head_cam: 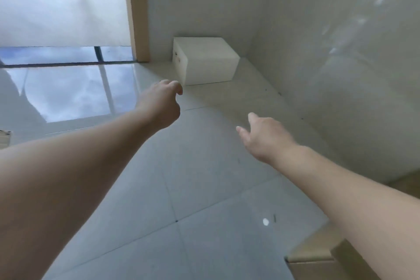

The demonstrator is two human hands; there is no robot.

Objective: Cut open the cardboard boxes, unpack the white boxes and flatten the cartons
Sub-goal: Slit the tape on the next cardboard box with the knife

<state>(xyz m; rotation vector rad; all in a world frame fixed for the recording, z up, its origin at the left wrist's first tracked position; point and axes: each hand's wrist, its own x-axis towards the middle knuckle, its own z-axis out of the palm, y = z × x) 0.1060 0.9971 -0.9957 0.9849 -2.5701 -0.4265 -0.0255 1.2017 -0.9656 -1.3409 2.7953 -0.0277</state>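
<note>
Nearest, at the lower right, stands a brown carton (318, 261) of plain matte cardboard, its top edge straight and its corner sharp; only a part of it is seen. The floor (193, 188) is of large glossy pale tiles with thin dark joints, and it mirrors the light from a window as a bluish patch on the left. A small white speck lies on a tile near the carton.

Two bare forearms reach forward above the floor. The right hand (266, 137) is relaxed, the fingers loosely spread and pointing ahead, and its grip holds nothing. The left hand (162, 102) is further out, the fingers loosely curled downward, the grip also holding nothing. It is near the lower left corner of the white box (204, 61), but I cannot tell if it touches it.

The white box sits on the floor in the corner, just beside the smooth pale wall (295, 29). It is a closed rectangular block with clean edges and a matte surface. Left of it rises a light wooden door frame (137, 11).
</note>
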